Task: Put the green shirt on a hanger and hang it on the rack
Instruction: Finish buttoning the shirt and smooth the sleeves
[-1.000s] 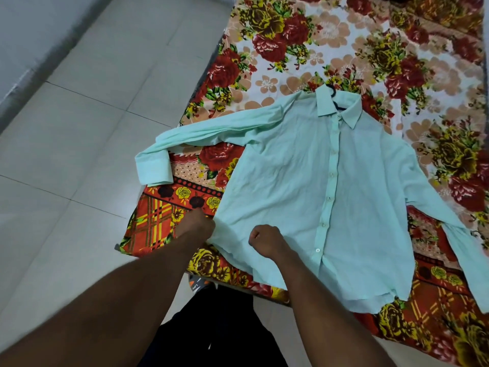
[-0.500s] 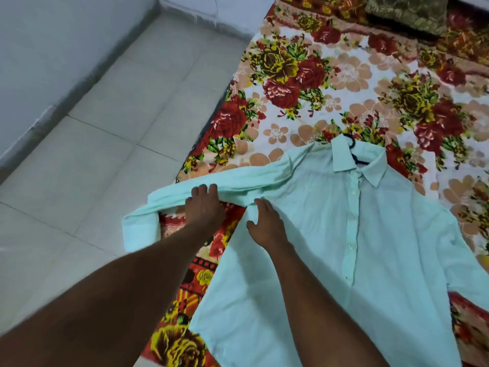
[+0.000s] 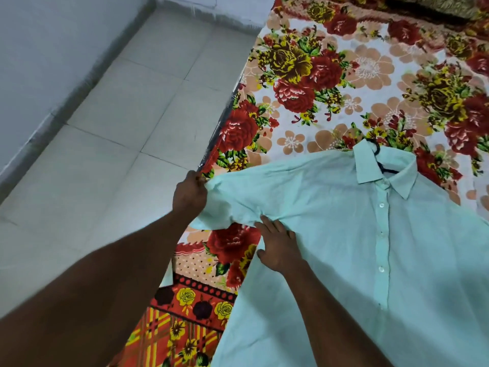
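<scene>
My left hand (image 3: 189,193) pinches the bunched sleeve of the green shirt (image 3: 370,247) — right hand (image 3: 280,246) flat, fingers pressing the underarm. Shirt lies buttoned on the floral bedspread (image 3: 304,83), hanger (image 3: 377,151) at collar.

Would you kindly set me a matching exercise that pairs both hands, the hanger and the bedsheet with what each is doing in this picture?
Column one:
1. left hand
2. right hand
3. black hanger
4. floral bedsheet

Column two:
A. lies beneath the green shirt
B. rests flat on the shirt front
C. pokes out at the collar
D. grips the bunched sleeve

Pairs: 1-D; 2-B; 3-C; 4-A.
</scene>
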